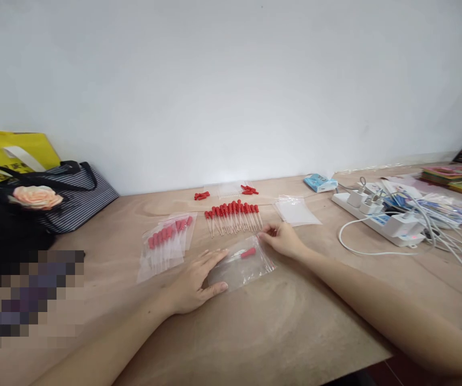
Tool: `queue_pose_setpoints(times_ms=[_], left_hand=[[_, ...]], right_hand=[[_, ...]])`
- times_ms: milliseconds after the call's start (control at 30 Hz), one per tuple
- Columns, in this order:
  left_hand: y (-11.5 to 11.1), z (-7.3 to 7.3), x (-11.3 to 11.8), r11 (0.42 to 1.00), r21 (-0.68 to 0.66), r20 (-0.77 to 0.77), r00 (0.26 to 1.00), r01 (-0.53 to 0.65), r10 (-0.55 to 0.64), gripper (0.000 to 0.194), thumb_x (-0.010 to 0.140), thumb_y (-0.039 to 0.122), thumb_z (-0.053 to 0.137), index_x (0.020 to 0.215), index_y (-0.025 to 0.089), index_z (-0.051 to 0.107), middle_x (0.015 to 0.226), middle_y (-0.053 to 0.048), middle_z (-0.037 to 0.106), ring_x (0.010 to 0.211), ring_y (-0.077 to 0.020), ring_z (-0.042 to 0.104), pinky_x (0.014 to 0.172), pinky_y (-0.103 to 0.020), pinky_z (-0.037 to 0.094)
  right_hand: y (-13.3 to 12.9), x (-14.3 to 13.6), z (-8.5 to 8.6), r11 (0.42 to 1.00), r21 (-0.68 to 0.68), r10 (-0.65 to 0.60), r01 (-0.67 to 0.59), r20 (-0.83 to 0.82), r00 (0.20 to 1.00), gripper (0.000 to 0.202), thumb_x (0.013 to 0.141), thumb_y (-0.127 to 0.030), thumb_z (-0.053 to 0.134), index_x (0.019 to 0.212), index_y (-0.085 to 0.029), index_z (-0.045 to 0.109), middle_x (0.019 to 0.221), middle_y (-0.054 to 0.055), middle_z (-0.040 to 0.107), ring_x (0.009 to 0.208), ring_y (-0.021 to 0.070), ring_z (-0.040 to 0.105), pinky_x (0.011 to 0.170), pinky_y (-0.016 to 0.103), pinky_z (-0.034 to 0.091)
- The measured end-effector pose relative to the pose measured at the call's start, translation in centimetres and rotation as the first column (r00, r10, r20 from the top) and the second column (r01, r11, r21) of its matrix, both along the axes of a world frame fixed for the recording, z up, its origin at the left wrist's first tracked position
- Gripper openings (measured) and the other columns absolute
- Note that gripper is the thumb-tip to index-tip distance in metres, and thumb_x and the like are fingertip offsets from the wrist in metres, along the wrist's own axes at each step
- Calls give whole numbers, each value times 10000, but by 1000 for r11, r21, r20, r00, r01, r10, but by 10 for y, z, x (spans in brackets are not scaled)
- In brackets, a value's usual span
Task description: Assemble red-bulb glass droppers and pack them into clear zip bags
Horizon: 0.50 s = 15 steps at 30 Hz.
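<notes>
A clear zip bag (251, 272) lies flat on the wooden table, with a red-bulbed dropper (248, 252) inside it. My left hand (194, 281) rests with spread fingers on the bag's left side. At the bag's upper right corner, my right hand (283, 240) has its thumb and fingertips pinched together on the sealing edge. Just beyond lies a row of several droppers with red bulbs (233, 209). To the left, bagged droppers (166, 236) overlap in a fanned pile. A stack of flat clear bags (297, 210) sits beyond my right hand.
Loose red rubber bulbs (201, 196) and glass tubes (230, 189) lie near the wall. A white power strip (379, 220) with tangled cables is at right, beside a blue box (319, 183). A striped bag (76, 198) and a yellow bag (50, 150) stand at left.
</notes>
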<state>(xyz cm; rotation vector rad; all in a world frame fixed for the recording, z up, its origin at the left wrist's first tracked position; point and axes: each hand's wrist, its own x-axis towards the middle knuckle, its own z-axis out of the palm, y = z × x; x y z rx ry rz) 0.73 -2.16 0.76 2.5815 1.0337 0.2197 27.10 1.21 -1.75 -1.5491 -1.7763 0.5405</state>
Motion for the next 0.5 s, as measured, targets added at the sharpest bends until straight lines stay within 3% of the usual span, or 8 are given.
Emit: queue_pose_setpoints(times_ms=[67, 267, 367, 500], left_hand=[[1, -1, -1, 1000, -1, -2, 1000, -2, 2, 588, 827, 484, 417, 1334, 242, 243, 1386, -49, 308, 1269, -256, 259, 1037, -452, 226], [-2, 1, -1, 1000, -5, 2, 1000, -12, 12, 583, 827, 464, 432, 1327, 219, 257, 1380, -64, 316, 1267, -245, 264, 1031, -434, 249], [-3, 4, 0, 1000, 3, 7, 1000, 23, -23, 533, 833, 440, 436, 1297, 215, 303, 1359, -71, 351, 1254, -227, 292, 1035, -434, 239], [-1, 3, -1, 993, 24, -15, 993, 115, -114, 359, 862, 417, 397, 1176, 257, 463, 1379, -41, 321, 1274, -221, 257, 1046, -449, 194]], right_hand=[[21, 8, 3, 988, -33, -148, 149, 36, 988, 117, 702, -212, 535, 760, -154, 618, 722, 24, 637, 647, 122, 562, 598, 209, 416], [85, 9, 8, 951, -82, -288, 298, 109, 951, 131, 691, -235, 529, 699, -130, 608, 706, 89, 628, 697, 187, 576, 597, 250, 404], [102, 1, 6, 932, -141, -316, 333, 129, 940, 150, 680, -268, 554, 605, -141, 582, 587, 76, 590, 610, 195, 563, 524, 253, 383], [109, -7, 6, 911, -174, -359, 374, 110, 927, 88, 647, -196, 602, 690, -124, 577, 598, 77, 579, 579, 175, 544, 481, 236, 357]])
